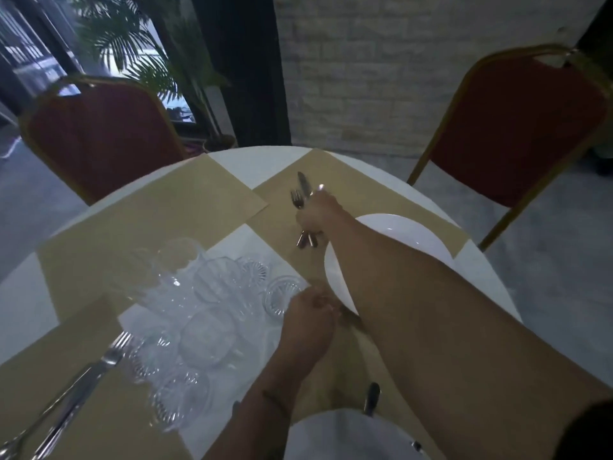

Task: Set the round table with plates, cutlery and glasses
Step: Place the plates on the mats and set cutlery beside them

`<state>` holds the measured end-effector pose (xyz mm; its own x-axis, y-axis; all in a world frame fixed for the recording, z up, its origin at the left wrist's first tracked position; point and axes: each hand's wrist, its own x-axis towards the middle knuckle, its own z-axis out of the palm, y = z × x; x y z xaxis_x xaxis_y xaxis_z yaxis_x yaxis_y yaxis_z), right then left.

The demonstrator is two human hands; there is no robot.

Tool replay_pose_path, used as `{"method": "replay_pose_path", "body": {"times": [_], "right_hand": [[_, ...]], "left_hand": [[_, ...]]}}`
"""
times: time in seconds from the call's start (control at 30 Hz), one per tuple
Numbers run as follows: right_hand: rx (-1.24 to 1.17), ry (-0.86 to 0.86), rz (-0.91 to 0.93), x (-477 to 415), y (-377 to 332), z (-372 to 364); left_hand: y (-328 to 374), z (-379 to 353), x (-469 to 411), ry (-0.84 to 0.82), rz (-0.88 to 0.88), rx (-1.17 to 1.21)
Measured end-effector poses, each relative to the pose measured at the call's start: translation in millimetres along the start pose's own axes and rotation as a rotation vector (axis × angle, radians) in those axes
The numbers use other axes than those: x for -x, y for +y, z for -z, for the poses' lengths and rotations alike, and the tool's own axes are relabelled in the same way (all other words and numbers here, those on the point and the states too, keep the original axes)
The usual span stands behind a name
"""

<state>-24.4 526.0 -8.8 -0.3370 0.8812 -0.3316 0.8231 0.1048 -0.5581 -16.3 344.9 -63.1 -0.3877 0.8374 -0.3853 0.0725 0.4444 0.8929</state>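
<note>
My right hand (316,212) reaches across the round white table (232,154) and grips a bundle of cutlery (301,194), a fork and a knife pointing away, over the far tan placemat (282,184). A white plate (398,230) lies on that mat, partly under my right forearm. My left hand (308,313) rests with curled fingers at the near rim of that plate, beside several clear glasses (205,293) grouped at the table's centre; I cannot tell whether it holds anything. A fork and knife (83,373) lie on the left placemat. Another plate (348,433) sits nearest me.
Two red chairs with gold frames stand at the far side, one at the left (102,134) and one at the right (517,127). A bare tan placemat (149,210) lies at the far left. A knife handle (371,398) lies beside the near plate. A potted palm (139,48) stands behind.
</note>
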Motion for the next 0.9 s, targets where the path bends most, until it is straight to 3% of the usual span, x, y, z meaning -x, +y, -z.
{"method": "replay_pose_path", "body": {"times": [0.17, 0.33, 0.47, 0.67, 0.8, 0.9], "right_hand": [[-0.059, -0.036, 0.052, 28, 3, 22], [-0.299, -0.035, 0.066, 97, 42, 37], [-0.300, -0.045, 0.038, 183, 90, 37], [-0.264, 0.054, -0.193, 315, 146, 5], [-0.125, 0.063, -0.399, 378, 163, -31], [-0.188, 0.064, -0.509, 412, 163, -59]], "left_hand": [[7, 4, 22, 0.021, 0.039, 0.025], [7, 19, 60, 0.003, -0.017, -0.248], [0, 34, 96, -0.094, -0.117, -0.478], [-6, 57, 152, -0.188, -0.238, -0.711], [-16, 76, 179, -0.218, -0.303, -0.698], [-27, 95, 200, -0.191, -0.381, -0.650]]}}
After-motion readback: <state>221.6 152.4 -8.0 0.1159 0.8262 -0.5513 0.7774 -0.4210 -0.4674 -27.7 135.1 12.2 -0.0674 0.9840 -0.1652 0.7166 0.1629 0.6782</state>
